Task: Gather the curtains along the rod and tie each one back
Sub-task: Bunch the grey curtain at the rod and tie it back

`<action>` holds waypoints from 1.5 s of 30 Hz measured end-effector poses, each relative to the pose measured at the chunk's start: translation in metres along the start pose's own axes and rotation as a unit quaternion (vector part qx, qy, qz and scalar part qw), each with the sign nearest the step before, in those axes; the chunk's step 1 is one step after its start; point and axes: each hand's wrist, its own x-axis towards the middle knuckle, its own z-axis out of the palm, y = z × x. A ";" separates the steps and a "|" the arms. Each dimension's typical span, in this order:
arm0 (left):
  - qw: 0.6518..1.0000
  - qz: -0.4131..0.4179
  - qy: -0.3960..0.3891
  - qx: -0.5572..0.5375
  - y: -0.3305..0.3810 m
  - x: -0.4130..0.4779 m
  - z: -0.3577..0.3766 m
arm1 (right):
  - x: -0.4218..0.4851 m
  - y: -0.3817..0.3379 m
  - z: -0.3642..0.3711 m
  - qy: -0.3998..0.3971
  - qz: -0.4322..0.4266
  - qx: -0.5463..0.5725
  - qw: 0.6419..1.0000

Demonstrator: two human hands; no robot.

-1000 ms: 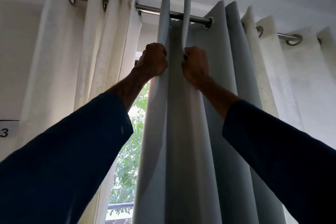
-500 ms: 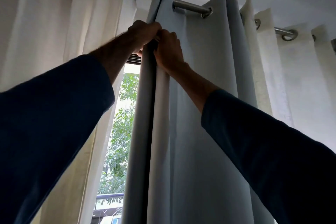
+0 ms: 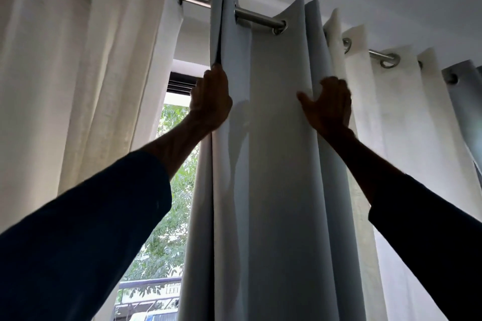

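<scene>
The pale grey curtain (image 3: 276, 164) is hanging by metal eyelets from the rod (image 3: 257, 17) in tall, smooth pleats, its two leading folds lying pressed together below the rod. The left hand (image 3: 211, 101) is gripping those folds, fingers (image 3: 217, 78) clamped on their edge. The right hand (image 3: 327, 107) is pressing the next pleat along the rod, fingers apart, thumb splayed. A cream curtain (image 3: 78, 86) is hanging at the rod's left end.

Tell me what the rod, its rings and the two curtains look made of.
Rod: metal, brushed silvery finish, streaked with glare.
Eyelet rings: likely the same metal, shiny.
Grey curtain: thick, smooth woven cloth, opaque, falling in stiff folds.
Cream curtain: thinner, rougher weave, perhaps linen or cotton; daylight glows through it.
</scene>
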 end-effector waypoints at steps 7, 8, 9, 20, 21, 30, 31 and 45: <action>0.996 0.092 0.014 -0.007 -0.004 -0.006 -0.003 | -0.001 -0.005 0.015 -0.107 0.023 0.037 0.993; 0.995 0.098 0.003 0.005 -0.006 -0.006 -0.006 | -0.004 -0.013 0.017 -0.092 0.005 0.046 0.995; 0.995 0.096 -0.011 0.020 -0.007 -0.006 -0.009 | -0.006 -0.024 0.020 -0.092 -0.010 0.048 0.995; 0.991 0.019 -0.116 -0.069 -0.013 0.022 -0.022 | -0.015 -0.130 0.047 -0.128 -0.151 0.078 0.977; 0.990 -0.012 -0.117 -0.079 -0.009 0.024 -0.025 | -0.017 -0.136 0.049 -0.127 -0.165 0.080 0.975; 0.956 -0.198 -0.072 -0.205 0.011 0.033 -0.022 | -0.048 -0.119 0.055 -0.099 -0.235 0.171 0.952; 0.960 -0.198 -0.072 -0.185 0.015 0.032 -0.021 | -0.053 -0.114 0.053 -0.096 -0.232 0.189 0.949; 0.991 -0.114 -0.063 -0.021 0.024 -0.008 0.004 | 0.007 0.038 -0.018 -0.054 0.120 -0.019 0.991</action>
